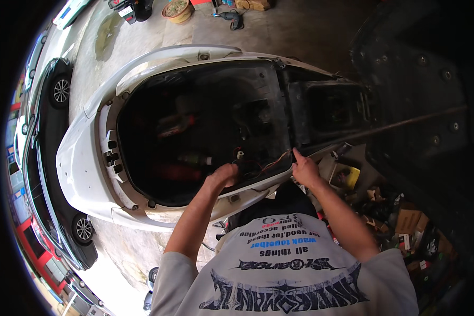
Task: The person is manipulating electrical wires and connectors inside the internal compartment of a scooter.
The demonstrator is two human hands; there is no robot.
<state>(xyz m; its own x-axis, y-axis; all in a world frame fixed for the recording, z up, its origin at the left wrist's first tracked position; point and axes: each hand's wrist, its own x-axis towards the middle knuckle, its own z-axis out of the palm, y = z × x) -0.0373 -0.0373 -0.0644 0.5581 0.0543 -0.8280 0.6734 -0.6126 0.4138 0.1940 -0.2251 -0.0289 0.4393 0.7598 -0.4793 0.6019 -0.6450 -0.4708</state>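
A white scooter body [81, 166] surrounds a deep black storage compartment [158, 89]. My left hand [224, 176] reaches over the near rim, its fingers curled closed beside the inner wall; what they grip is hidden. A small white connector [240, 155] with red wire stands just above those fingers. Thin yellow and red wires [273, 164] run along the near wall toward my right hand [304, 168]. That hand is at the compartment's near right corner, its fingertips closed at the wires' end. Inside lie a dark bottle with a pale cap [195, 158] and a red-and-white item [176, 125].
The raised dark seat [421, 79] fills the right side. Cardboard boxes [408, 220] and clutter lie at the lower right, near a yellow item [352, 178]. A power drill [231, 18] and a flowerpot [177, 11] are on the far floor. A black car [52, 152] stands left.
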